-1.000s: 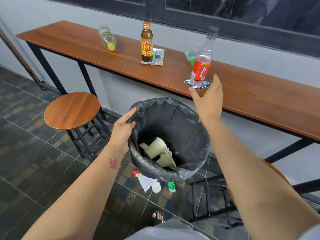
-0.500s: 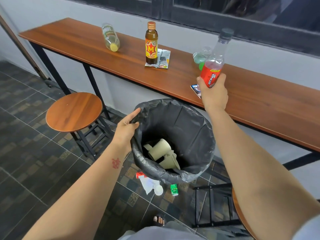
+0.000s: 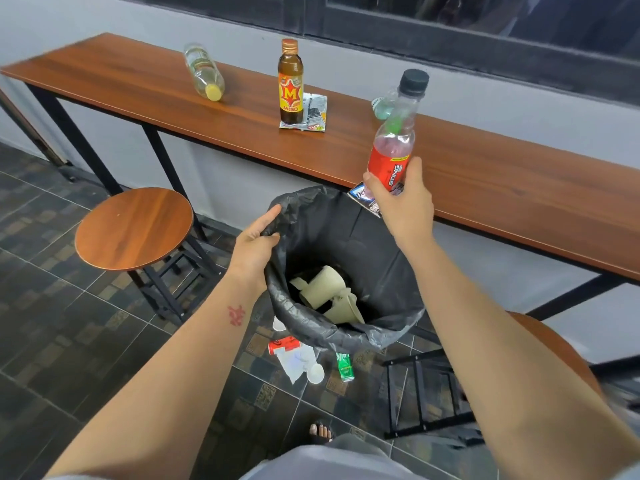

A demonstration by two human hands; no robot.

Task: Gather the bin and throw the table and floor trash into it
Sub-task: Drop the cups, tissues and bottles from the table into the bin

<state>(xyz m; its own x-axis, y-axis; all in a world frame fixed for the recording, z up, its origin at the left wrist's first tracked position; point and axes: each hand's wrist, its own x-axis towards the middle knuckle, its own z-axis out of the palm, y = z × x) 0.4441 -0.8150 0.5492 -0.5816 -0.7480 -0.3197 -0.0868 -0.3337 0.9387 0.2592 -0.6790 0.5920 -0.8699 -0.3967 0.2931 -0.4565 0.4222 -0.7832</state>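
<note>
My left hand (image 3: 254, 244) grips the left rim of a bin lined with a black bag (image 3: 346, 244); crumpled beige paper cups (image 3: 329, 292) lie inside. My right hand (image 3: 403, 199) holds a red-labelled plastic bottle (image 3: 394, 140) with a black cap, tilted, above the bin's far rim and off the table. On the wooden table (image 3: 502, 188) stay a brown glass bottle (image 3: 291, 84) upright on a flat wrapper (image 3: 311, 114), a clear bottle (image 3: 204, 71) on its side, a small wrapper (image 3: 360, 199) at the table's edge, and a green-capped bottle (image 3: 381, 107) behind.
On the tiled floor under the bin lie a red can (image 3: 282, 344), white paper and a cup (image 3: 301, 365), and a green can (image 3: 344, 367). A round wooden stool (image 3: 133, 228) stands to the left; another stool (image 3: 554, 344) is at the right under my arm.
My right hand reached the red-labelled bottle, closed on it and lifted it off the table toward the bin. My left hand kept its hold on the rim.
</note>
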